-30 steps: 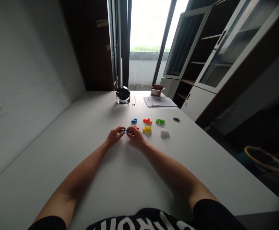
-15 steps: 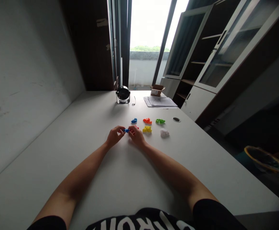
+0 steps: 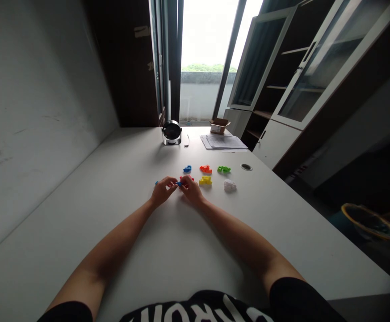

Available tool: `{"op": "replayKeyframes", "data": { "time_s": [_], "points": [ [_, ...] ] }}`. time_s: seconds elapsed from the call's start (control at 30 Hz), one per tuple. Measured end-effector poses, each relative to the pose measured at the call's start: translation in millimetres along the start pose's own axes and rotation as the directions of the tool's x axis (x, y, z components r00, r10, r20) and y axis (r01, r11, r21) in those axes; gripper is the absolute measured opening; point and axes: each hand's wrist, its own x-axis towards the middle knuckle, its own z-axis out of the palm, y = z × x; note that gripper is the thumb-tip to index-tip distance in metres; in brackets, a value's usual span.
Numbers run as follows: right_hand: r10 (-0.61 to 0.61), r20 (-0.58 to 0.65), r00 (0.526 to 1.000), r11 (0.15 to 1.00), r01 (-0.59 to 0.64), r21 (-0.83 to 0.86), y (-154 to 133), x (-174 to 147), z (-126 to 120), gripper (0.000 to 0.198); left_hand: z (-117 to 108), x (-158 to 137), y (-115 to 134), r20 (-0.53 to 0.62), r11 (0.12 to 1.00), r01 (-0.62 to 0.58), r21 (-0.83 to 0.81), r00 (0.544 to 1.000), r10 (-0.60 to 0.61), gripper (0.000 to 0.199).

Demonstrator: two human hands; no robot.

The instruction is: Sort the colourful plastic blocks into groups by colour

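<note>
A small blue plastic piece (image 3: 178,184) is pinched between the fingertips of my two hands, low over the white table. My left hand (image 3: 161,190) grips its left side, fingers bent and closed. From the right, my right hand (image 3: 190,190) closes on the same piece and covers part of it. Just past the right fingers a red plastic piece (image 3: 191,178) shows, partly hidden. Another bit of blue plastic (image 3: 156,183) peeks out left of my left hand. The exact shape of the held piece is too small to make out.
Beyond my hands lie blue (image 3: 187,168), orange (image 3: 206,169) and green (image 3: 224,169) plastic pieces, with a yellow one (image 3: 205,180) and a white one (image 3: 230,185) nearer. Farther back are a round black device (image 3: 172,131), papers (image 3: 224,142) and an open carton (image 3: 218,127).
My left hand has shifted slightly right, closer to my right hand. A bit of blue now shows left of it. The other pieces have stayed put.
</note>
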Motion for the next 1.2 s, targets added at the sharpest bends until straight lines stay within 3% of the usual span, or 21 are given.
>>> {"op": "replayKeyframes", "data": {
  "time_s": [0.43,0.93,1.2],
  "points": [
    [-0.1,0.031,0.995,0.994,0.099,0.043,-8.0,-2.1,-1.5,0.011,6.1,2.9,-25.7,0.048,0.95,0.152,-0.273,0.988,-0.144,0.032],
    [-0.029,0.052,0.998,0.999,0.03,-0.016,-8.0,-2.1,-3.6,0.028,-1.0,3.0,-18.9,0.002,0.96,0.141,-0.244,0.989,-0.145,0.026],
    [-0.158,0.131,0.979,0.966,0.181,-0.187,-15.4,-2.4,-8.6,0.01,-0.9,3.3,-20.6,0.008,0.966,0.131,-0.223,0.991,-0.132,0.018]
  ]
}}
